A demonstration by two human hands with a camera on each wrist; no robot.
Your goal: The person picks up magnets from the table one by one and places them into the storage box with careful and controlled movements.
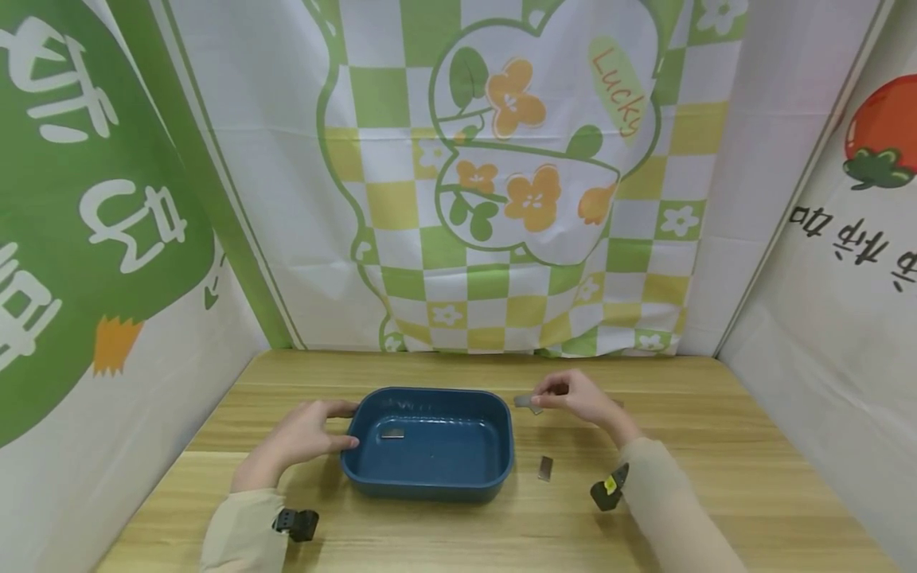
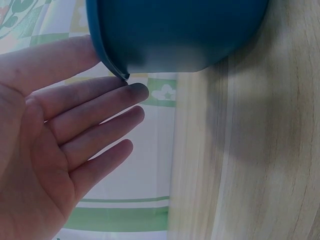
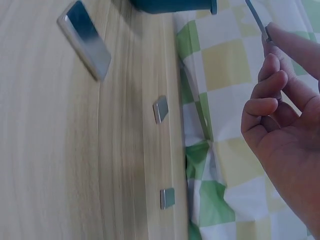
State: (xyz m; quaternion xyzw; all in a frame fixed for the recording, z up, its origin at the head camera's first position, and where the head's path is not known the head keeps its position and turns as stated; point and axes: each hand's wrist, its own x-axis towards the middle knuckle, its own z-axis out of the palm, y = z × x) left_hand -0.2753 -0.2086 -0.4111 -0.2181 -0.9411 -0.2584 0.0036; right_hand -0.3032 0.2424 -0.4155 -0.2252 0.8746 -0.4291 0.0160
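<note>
A blue rectangular plastic basin (image 1: 430, 487) stands on the wooden table, with one small shiny metal plate (image 1: 392, 434) lying inside. My left hand (image 1: 304, 434) touches the basin's left end at the rim; its fingers are mostly straight in the left wrist view. Right of the basin, my right hand (image 1: 579, 398) pinches a thin grey metal plate (image 1: 524, 401) between thumb and index finger, above the table. The held plate (image 3: 255, 18) appears edge-on in the right wrist view. Another metal plate (image 1: 546, 468) lies nearer the front, and two more, one plate (image 3: 160, 110) and another plate (image 3: 167, 198), lie towards the back edge.
The wooden table (image 1: 430, 541) ends at a back edge against a green-and-white checked cloth (image 1: 487, 294). Printed cloth walls (image 1: 824, 334) stand at both sides. A small black camera sits on each wrist.
</note>
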